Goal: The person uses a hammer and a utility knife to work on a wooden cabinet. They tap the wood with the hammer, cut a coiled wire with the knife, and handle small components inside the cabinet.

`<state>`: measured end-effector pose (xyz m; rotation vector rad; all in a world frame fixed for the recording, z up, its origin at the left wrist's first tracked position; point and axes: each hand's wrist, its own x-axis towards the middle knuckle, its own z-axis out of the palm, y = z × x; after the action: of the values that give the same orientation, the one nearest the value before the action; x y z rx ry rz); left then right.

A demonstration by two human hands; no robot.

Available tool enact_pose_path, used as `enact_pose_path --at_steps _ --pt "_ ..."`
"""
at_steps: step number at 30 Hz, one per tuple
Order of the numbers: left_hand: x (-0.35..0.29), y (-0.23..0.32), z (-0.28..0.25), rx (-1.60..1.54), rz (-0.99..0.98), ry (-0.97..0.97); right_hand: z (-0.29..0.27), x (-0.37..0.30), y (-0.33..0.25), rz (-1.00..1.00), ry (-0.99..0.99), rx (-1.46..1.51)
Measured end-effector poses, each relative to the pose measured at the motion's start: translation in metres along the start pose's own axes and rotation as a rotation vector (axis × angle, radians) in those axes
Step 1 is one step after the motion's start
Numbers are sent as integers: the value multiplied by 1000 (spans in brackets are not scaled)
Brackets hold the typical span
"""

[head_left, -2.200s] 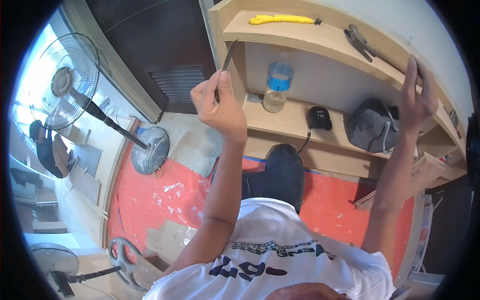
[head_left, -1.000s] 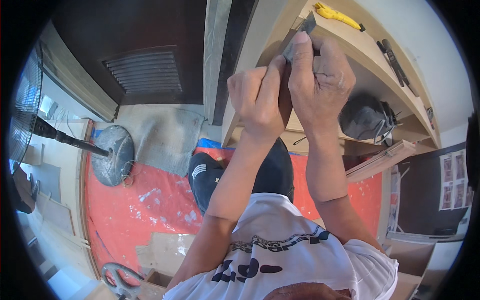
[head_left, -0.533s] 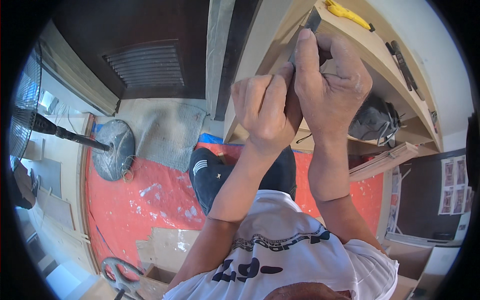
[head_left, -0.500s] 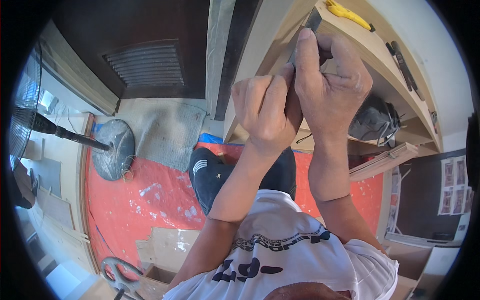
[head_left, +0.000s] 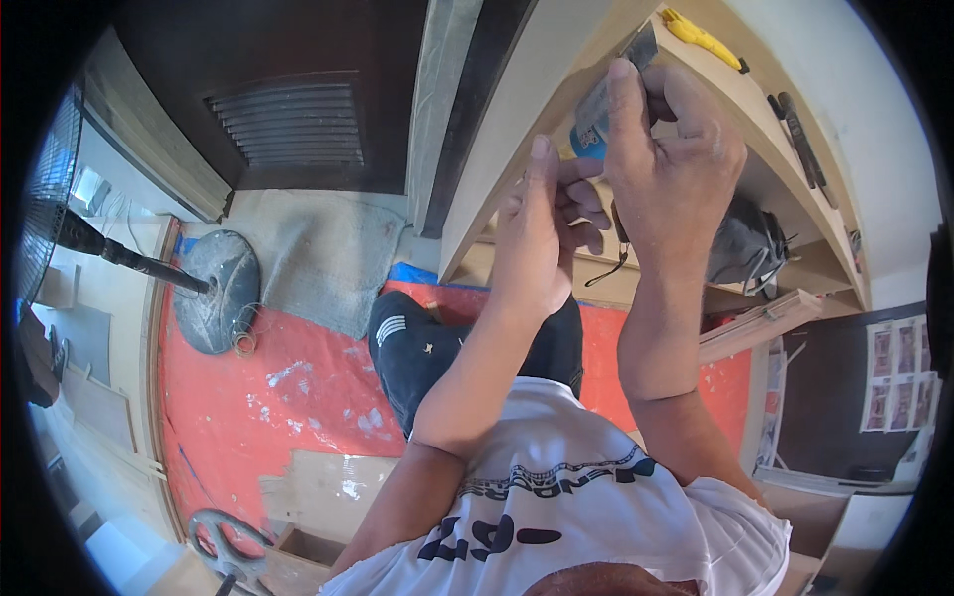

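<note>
My right hand (head_left: 671,134) is raised at the shelf's top edge. Its thumb and fingers pinch a thin, dark grey flat strip (head_left: 641,47), which looks like a blade; the rest of it is covered by the hand. Just left and lower is my left hand (head_left: 542,223), apart from the strip. Its thumb points up and the fingers are loosely bent and spread, with nothing visible in them. Behind the hands, a blue-labelled container (head_left: 588,141) shows partly inside the wooden shelf unit (head_left: 810,184).
A yellow utility knife (head_left: 704,40) and dark-handled tools (head_left: 803,144) lie on the shelf top. Inside sits a dark bag (head_left: 740,243). Wooden strips (head_left: 760,326) jut out below. At left, a standing fan's base (head_left: 214,293) rests beside a dusty mat (head_left: 333,263) on red floor covering (head_left: 298,387).
My left hand has come off the strip, drawn slightly down and opened its fingers. My right hand, still pinching the strip, has shifted a little to the right. The blue-labelled container has come into sight.
</note>
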<state>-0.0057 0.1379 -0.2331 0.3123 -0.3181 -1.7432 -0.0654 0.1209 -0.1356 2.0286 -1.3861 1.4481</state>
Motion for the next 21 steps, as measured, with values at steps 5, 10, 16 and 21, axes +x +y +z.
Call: enact_pose_path --at_steps 5,10,16,21 --pt "2 3 16 -185 -26 -149 4 1 4 -69 29 -34" --pt "13 9 16 -345 -66 -215 3 1 -1 -56 -1 -53" --pt "13 13 26 -535 -217 -228 3 -1 0 -16 1 -18" --pt "22 3 14 -716 -290 -298 -4 -3 -1 70 1 100"
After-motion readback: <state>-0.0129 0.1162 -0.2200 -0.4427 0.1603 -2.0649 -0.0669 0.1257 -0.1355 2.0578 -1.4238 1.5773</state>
